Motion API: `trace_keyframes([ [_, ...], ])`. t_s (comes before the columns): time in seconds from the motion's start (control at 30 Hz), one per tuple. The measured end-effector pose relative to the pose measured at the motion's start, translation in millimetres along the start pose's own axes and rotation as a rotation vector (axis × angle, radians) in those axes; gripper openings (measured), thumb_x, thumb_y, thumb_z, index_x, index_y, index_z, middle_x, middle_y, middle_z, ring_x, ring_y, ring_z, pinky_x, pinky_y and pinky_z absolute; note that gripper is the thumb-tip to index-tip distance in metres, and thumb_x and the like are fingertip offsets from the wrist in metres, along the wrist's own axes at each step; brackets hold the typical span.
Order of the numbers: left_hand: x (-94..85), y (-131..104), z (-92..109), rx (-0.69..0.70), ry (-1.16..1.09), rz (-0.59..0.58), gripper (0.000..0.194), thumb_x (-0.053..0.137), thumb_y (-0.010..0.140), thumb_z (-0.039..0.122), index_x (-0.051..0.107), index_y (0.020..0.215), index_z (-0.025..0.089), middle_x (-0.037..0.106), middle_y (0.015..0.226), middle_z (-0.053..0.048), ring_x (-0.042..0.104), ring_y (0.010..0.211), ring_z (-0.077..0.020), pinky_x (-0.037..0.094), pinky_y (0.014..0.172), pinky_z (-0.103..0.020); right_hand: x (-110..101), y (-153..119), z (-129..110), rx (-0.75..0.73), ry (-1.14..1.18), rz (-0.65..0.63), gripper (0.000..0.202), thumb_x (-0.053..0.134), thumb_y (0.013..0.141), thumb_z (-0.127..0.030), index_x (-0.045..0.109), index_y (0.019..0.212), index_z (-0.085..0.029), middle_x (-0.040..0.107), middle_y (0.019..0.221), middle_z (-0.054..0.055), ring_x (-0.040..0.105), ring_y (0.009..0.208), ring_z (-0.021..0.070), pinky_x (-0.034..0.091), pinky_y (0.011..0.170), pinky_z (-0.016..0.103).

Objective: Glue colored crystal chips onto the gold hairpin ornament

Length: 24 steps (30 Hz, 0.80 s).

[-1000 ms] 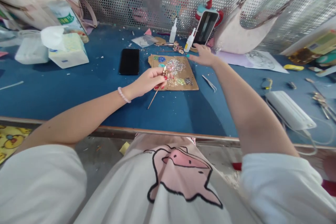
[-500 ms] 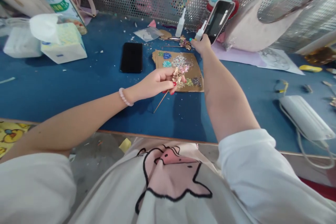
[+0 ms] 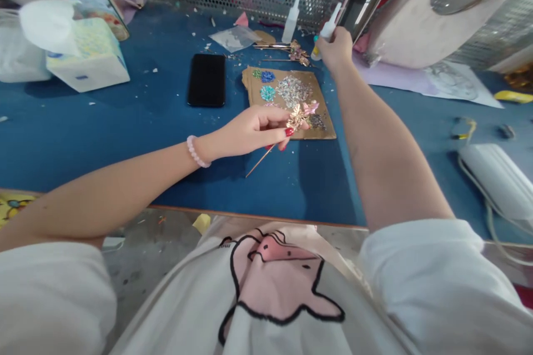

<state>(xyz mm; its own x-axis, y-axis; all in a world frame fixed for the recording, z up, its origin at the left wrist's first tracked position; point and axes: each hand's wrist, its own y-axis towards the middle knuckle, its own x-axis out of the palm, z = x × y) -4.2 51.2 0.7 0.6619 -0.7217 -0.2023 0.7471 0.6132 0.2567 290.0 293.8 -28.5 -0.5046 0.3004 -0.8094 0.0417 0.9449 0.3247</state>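
The left forearm slanted in over the near edge of the counter (image 3: 137,127), and the left hand (image 3: 260,132), thumb uppermost, pinched a gold hairpin (image 3: 297,117) between thumb and fingers. The hairpin's flowered head was above the near part of a cardboard sheet (image 3: 323,91), its thin stem slanting down toward the counter's near edge. The right arm stretched nearly straight toward the far edge, where the right hand (image 3: 339,50) had its fingers and thumb closed around a small bottle (image 3: 330,29), nozzle up and tilted slightly right; whether its base touched the counter could not be told. A second bottle (image 3: 291,26) stood nearer the far edge, left of the first; its contents could not be made out. The cardboard sheet carried separate heaps of small beads: silver (image 3: 293,90), turquoise (image 3: 267,92), blue, green and dark ones. Toward the counter's far left, a tissue box (image 3: 102,64) had a white tissue (image 3: 50,25) puffed out of its top. A clear bag (image 3: 235,37) lay flat near the far edge, its contents indistinct.
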Motion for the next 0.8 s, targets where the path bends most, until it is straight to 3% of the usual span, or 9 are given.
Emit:
trace_keyframes([
  [0.07, 4.7, -3.1, 2.9, 0.020, 0.025, 0.054, 0.018, 0.059, 0.087, 0.014, 0.065, 0.070, 0.017, 0.061, 0.061, 0.002, 0.053, 0.056, -0.0068, 0.043, 0.056, -0.018, -14.9, -22.7, -9.5, -0.003, -0.048, 0.052, 0.055, 0.044, 0.102, -0.068, 0.059, 0.133, -0.025, 0.070, 0.128, 0.005, 0.060, 0.120, 0.0308, 0.049, 0.114, 0.065],
  [0.17, 11.9, -8.2, 6.6, 0.046, 0.049, 0.135, 0.013, 0.061, 0.087, 0.018, 0.072, 0.081, 0.018, 0.059, 0.059, 0.003, 0.053, 0.055, -0.0081, 0.043, 0.055, -0.020, -36.7, -66.9, -20.3, -0.073, -0.087, 0.049, 0.032, 0.055, 0.095, -0.064, 0.062, 0.113, -0.038, 0.072, 0.121, 0.000, 0.064, 0.112, 0.0323, 0.054, 0.108, 0.062],
  [0.27, 17.0, -12.5, 7.3, 0.087, 0.064, 0.186, 0.014, 0.063, 0.091, 0.022, 0.077, 0.089, 0.020, 0.057, 0.058, 0.003, 0.052, 0.052, -0.0083, 0.044, 0.054, -0.022, -53.8, -113.6, -22.7, -0.153, -0.093, 0.010, 0.039, 0.056, 0.093, -0.064, 0.062, 0.114, -0.032, 0.072, 0.123, 0.005, 0.063, 0.119, 0.0331, 0.052, 0.112, 0.057],
  [0.4, 20.0, -15.0, 5.4, 0.120, 0.087, 0.209, 0.017, 0.064, 0.095, 0.026, 0.079, 0.087, 0.023, 0.057, 0.057, 0.003, 0.052, 0.050, -0.0085, 0.046, 0.055, -0.022, -68.5, -160.0, -17.7, -0.173, -0.076, -0.072, 0.044, 0.047, 0.095, -0.067, 0.061, 0.119, -0.032, 0.070, 0.129, 0.008, 0.062, 0.121, 0.0375, 0.048, 0.112, 0.062],
  [0.57, 21.6, -14.9, 5.4, 0.060, 0.162, 0.225, 0.020, 0.067, 0.094, 0.036, 0.079, 0.084, 0.023, 0.056, 0.056, 0.001, 0.057, 0.051, -0.0106, 0.050, 0.056, -0.022, -76.5, -178.4, -13.5, -0.199, -0.043, -0.094, 0.041, 0.050, 0.092, -0.069, 0.063, 0.110, -0.035, 0.072, 0.123, 0.008, 0.063, 0.118, 0.0386, 0.049, 0.111, 0.064],
  [0.8, 22.2, -17.5, 6.4, 0.084, 0.177, 0.209, 0.018, 0.063, 0.091, 0.025, 0.079, 0.084, 0.023, 0.056, 0.056, 0.001, 0.061, 0.054, -0.0116, 0.051, 0.058, -0.022, -72.9, -178.0, -10.5, -0.228, -0.014, -0.036, 0.047, 0.054, 0.090, -0.072, 0.065, 0.106, -0.029, 0.073, 0.115, 0.009, 0.068, 0.111, 0.0374, 0.055, 0.106, 0.062],
])
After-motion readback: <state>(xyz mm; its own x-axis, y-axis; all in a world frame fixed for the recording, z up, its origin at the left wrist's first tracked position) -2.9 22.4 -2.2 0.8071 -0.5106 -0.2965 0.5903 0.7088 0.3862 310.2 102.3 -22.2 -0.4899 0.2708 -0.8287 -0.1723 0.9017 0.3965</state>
